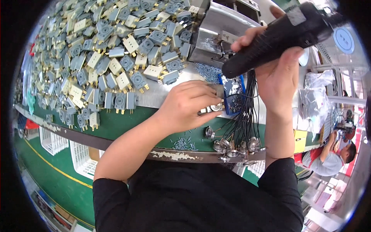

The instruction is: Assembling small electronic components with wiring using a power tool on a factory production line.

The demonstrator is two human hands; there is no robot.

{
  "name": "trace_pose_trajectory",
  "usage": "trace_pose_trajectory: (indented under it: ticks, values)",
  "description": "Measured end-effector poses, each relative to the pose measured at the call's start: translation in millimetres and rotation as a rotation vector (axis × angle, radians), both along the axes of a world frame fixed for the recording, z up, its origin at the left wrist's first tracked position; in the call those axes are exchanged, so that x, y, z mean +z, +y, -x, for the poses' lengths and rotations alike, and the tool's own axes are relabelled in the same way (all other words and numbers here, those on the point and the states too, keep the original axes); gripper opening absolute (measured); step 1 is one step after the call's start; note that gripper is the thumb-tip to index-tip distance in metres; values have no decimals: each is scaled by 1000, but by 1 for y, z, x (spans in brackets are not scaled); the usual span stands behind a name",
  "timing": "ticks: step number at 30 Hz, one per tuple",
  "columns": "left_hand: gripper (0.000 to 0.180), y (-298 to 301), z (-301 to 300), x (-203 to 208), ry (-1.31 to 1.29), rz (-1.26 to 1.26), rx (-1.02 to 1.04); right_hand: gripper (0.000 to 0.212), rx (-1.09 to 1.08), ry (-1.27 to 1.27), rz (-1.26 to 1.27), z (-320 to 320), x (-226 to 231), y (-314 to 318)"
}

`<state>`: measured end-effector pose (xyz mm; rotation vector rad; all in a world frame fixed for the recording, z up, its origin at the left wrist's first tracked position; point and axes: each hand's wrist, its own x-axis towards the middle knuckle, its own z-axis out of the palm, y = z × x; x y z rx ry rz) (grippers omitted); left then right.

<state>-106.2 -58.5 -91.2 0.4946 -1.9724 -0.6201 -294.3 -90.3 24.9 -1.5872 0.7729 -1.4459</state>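
My right hand point(276, 75) is wrapped round a black power screwdriver point(274, 40), raised and tilted over the right of the bench. Below it, my left hand point(189, 102) is closed on a small electrical part point(211, 108) with white and shiny metal showing at the fingertips; the fingers cover most of it. A blue tray point(242, 88) of small metal pieces lies right beside that hand. Black wires point(250, 108) hang over the tray and end in round metal discs point(232, 151) at the bench's near edge. Loose screws point(208, 72) lie in a pile behind my left hand.
Grey-and-cream electrical parts point(131, 42) with brass terminals are heaped at the left. A metal machine point(216, 34) stands at the back. More screws point(183, 144) lie near the front edge. White crates point(83, 158) stand below the bench. Another person point(328, 158) works at the right.
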Motion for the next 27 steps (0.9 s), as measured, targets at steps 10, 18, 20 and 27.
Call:
trace_pose_trajectory:
  ticks: [10,18,20,27]
  values:
    - [34,-2,-3,-7,6,11,-15,53,-377,430,196,33,-12,31]
    - [40,4,-2,11,120,-75,156,58,125,1005,145,37,-14,62]
    - [41,10,-3,14,113,-97,165,55,81,983,131,32,-23,61]
    - [40,16,0,31,66,-152,268,40,-68,974,203,31,-31,60]
